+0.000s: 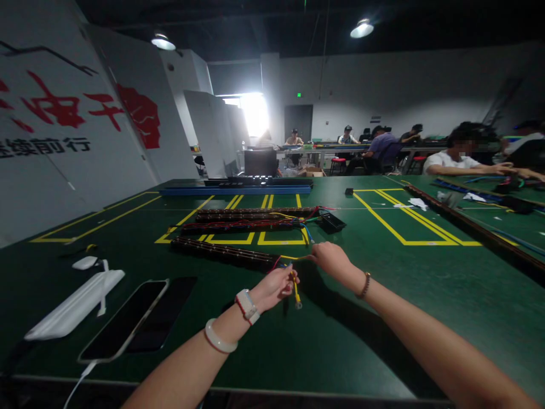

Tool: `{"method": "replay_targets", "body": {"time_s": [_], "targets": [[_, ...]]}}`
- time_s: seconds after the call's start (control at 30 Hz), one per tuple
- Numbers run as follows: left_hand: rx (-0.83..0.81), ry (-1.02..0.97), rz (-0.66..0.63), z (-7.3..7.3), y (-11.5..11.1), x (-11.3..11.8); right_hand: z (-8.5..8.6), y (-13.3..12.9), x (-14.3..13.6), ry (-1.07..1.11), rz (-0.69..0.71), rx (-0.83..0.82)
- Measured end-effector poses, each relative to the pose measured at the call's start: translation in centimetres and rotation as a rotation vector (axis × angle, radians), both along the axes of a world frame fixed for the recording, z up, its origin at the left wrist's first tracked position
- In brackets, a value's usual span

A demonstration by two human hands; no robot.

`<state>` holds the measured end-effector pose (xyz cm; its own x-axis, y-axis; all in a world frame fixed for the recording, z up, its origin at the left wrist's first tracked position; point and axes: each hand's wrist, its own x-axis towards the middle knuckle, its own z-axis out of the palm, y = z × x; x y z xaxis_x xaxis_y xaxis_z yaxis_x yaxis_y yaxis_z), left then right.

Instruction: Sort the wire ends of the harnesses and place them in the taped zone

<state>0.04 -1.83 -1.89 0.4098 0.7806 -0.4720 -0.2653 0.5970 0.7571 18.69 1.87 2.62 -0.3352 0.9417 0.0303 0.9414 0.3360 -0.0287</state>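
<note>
A long dark strip assembly [225,254] lies across the green table, with thin red, blue and yellow wires coming out of its right end. My left hand [276,286] is closed on these wires near that end. From its fingers hangs a yellow wire [297,292] tipped with a metal ring terminal [298,305]. To the right, my right hand [334,262] pinches a yellow wire [301,258] and holds it stretched between the strip and the fingers. Its fingertips are partly hidden. Beyond my hands lie more wired strips [238,226] and a small black box [332,222].
Two phones [128,321] and a white elongated device [76,304] lie at the left on the green table [340,363]. Blue and black bars [234,191] rest at the far edge. A long dark strip [468,227] runs along the right, where a co-worker [455,162] sits.
</note>
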Motion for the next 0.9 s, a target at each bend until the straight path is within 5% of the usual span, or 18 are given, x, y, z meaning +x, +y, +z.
{"method": "replay_targets", "body": {"time_s": [0.2,0.33,0.43,0.67,0.9], "targets": [[-0.011,-0.058,-0.080,-0.3,0.2,-0.4,-2.8,1.1,-0.1,0.034,-0.004,-0.008],[-0.018,-0.037,-0.057,-0.2,0.1,-0.3,-2.9,1.1,0.0,-0.003,0.027,0.018],[-0.018,-0.007,-0.046,0.1,-0.1,-0.2,-1.6,1.0,0.3,0.059,0.159,0.078],[-0.055,-0.020,0.014,0.2,-0.1,0.2,0.1,0.3,0.3,0.397,0.781,-0.093],[-0.089,-0.092,-0.039,0.4,0.1,-0.2,-0.9,0.6,0.3,0.237,0.793,-0.049]]}}
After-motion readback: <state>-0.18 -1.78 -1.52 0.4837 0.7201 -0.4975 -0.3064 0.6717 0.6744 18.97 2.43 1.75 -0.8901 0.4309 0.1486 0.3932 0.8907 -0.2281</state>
